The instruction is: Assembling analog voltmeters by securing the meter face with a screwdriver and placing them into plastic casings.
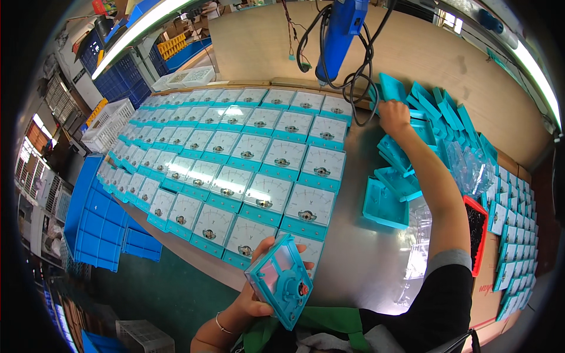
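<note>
My left hand grips a panel meter in a teal plastic frame near my body. The meter is tilted with its back toward me, showing a round teal moulding and a small red part. Ahead to the right, my right hand is closed at the left edge of a heap of teal plastic cases. Its fingers curl down on a teal case, and their tips are hidden. An open teal case lies nearer to me, below the heap.
Rows of white-faced panel meters cover the table's left side. Clear plastic covers and a red tray of small black parts lie right of the heap, beside more stacked meters. A blue electric screwdriver hangs overhead with looped cable.
</note>
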Action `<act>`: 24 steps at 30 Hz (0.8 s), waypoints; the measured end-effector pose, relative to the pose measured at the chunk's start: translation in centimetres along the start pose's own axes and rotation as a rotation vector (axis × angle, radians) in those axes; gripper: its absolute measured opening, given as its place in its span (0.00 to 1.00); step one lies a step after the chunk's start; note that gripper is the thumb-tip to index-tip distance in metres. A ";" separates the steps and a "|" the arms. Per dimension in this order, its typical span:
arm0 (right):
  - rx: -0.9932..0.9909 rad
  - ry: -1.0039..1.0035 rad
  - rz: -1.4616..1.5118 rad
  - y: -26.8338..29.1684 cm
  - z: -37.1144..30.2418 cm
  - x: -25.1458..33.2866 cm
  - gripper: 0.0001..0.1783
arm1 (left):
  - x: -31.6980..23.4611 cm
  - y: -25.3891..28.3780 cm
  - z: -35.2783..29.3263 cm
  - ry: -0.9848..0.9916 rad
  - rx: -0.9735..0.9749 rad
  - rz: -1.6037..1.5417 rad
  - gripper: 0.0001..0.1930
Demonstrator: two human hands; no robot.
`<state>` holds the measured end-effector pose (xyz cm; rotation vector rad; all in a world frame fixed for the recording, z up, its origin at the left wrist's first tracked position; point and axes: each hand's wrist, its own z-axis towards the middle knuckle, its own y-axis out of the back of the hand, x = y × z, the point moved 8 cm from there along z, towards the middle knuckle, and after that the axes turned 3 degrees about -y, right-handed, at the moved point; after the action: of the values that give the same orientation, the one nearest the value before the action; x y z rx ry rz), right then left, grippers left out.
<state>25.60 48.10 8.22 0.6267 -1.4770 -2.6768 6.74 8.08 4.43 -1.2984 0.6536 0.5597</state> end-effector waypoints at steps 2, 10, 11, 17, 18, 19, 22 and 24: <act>-0.125 0.055 -0.012 1.9 -0.9 1.7 0.07 | 0.3 -0.2 0.4 0.013 0.007 0.000 0.55; -0.291 0.510 0.334 8.4 -2.0 17.3 0.09 | 0.8 -0.2 -0.2 -0.034 0.010 -0.002 0.56; -0.287 0.514 0.327 8.6 -2.1 18.3 0.09 | 0.8 -0.2 -0.1 -0.034 0.003 0.002 0.56; -0.316 0.532 0.418 9.6 -3.0 23.7 0.10 | 1.3 -0.1 0.0 -0.015 -0.039 0.007 0.55; -0.313 0.524 0.425 9.8 -3.2 23.7 0.11 | 1.3 -0.2 -0.1 -0.012 -0.036 0.006 0.55; -0.310 0.520 0.421 9.8 -3.4 23.4 0.11 | 1.4 -0.3 0.0 -0.010 -0.031 0.020 0.55; -0.117 0.574 0.476 9.3 -4.0 22.6 0.10 | 1.8 -0.2 0.1 0.009 -0.031 0.030 0.55; -0.065 0.597 0.577 9.5 -4.8 20.8 0.08 | 2.3 -0.2 0.3 0.026 -0.033 0.025 0.55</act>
<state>6.54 34.66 6.73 0.7604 -1.1647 -1.8731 8.52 8.36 2.98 -1.3317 0.6856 0.5774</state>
